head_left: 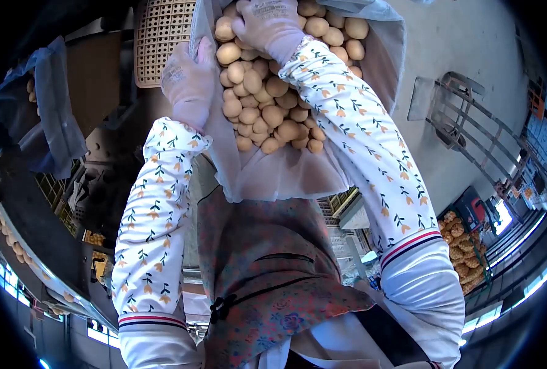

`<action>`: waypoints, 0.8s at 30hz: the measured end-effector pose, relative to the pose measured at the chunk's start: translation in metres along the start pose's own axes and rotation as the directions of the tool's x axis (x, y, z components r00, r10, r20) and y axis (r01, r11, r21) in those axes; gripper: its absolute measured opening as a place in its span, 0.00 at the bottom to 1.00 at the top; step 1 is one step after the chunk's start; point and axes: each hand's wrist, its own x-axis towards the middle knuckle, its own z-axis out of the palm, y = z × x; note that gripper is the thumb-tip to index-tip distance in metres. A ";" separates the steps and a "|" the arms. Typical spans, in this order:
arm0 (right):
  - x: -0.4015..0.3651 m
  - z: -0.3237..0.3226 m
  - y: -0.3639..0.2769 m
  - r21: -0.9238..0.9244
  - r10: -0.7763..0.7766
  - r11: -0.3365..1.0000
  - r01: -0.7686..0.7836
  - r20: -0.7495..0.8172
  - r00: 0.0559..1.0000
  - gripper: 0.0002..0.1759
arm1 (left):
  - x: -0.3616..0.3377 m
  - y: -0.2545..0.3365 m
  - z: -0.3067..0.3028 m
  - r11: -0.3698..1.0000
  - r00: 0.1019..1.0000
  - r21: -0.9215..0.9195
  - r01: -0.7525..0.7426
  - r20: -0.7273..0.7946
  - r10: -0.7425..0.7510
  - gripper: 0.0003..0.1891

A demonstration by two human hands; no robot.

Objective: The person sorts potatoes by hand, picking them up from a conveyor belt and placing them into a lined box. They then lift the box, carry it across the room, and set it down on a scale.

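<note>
Many round, light brown potatoes [273,115] lie in a container lined with thin translucent plastic [285,175]. At the container's left rim, my left hand [187,80], in a pale glove, has its fingers bent round the edge of the liner. My right hand [270,27], gloved too, rests on the potatoes near the top of the view. Its fingertips are cut off or hidden, so what they hold, if anything, does not show. Both forearms wear white sleeves with a small flower pattern.
A perforated tan crate [162,37] sits left of the container. Another plastic liner [55,104] hangs at far left, near a curved belt edge carrying potatoes [16,246]. A metal-framed cart [470,123] stands at right, with filled net sacks [464,249] below it.
</note>
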 end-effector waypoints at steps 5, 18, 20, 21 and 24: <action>-0.051 0.045 -0.007 -0.133 -0.161 0.978 0.158 -0.010 0.987 0.13 | 0.000 0.003 -0.003 0.999 0.999 0.025 0.022 0.044 -0.023 0.27; -0.283 0.065 -0.014 0.316 -0.169 0.939 0.135 0.083 0.982 0.12 | 0.001 0.000 0.003 1.000 0.999 0.011 -0.006 -0.051 0.007 0.25; -0.269 0.054 -0.004 0.347 -0.139 0.925 0.154 -0.067 0.988 0.13 | -0.003 0.002 0.003 0.999 0.998 0.036 0.002 -0.070 0.000 0.25; -0.238 0.034 0.002 0.382 -0.070 0.911 0.157 -0.232 0.970 0.15 | -0.002 -0.001 0.004 1.000 0.999 -0.006 -0.017 -0.048 0.017 0.25; -0.127 0.008 0.035 0.210 -0.051 0.966 0.153 -0.424 0.904 0.21 | 0.001 0.005 -0.002 0.998 0.998 0.041 0.037 0.039 -0.038 0.26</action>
